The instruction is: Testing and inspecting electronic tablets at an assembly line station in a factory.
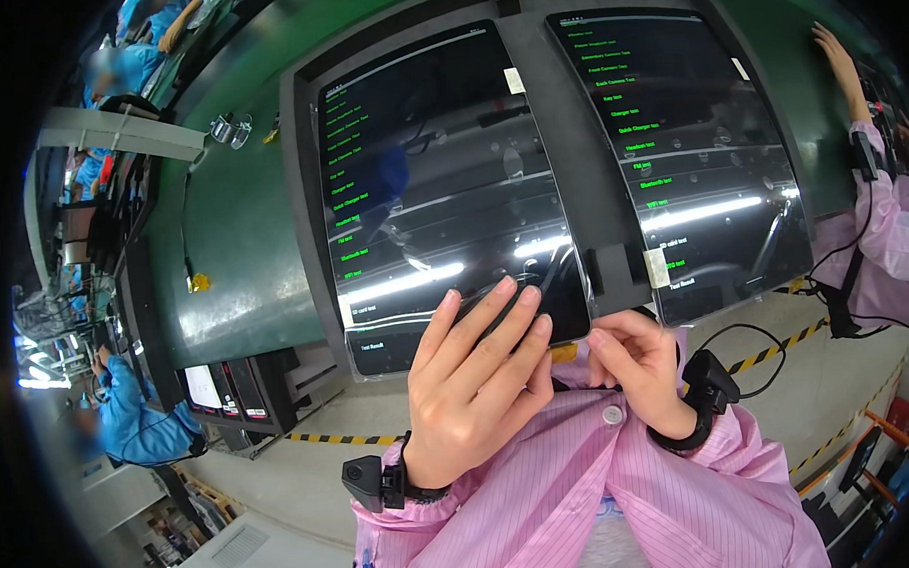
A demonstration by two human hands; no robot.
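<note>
Two large black tablets lie side by side in a dark grey tray (597,214), each screen lit with a list of green lines and wrapped in clear film. Over the lower edge of the left tablet (452,204) my left hand (483,378) rests with fingers stretched out, fingertips on or just above the glass. My right hand (637,363) is at that tablet's lower right corner, thumb and fingers closed together; what they pinch is hidden. A bit of yellow (565,352) shows between my hands. The right tablet (686,166) lies untouched, with small pale stickers on its edges.
The tray sits on a green bench (238,261) carrying a yellow-tipped cable (198,282) and a small shiny metal item (231,130). At the right, another person's hand (840,65) reaches over the bench. People in blue work at the left. Striped tape (345,439) marks the floor.
</note>
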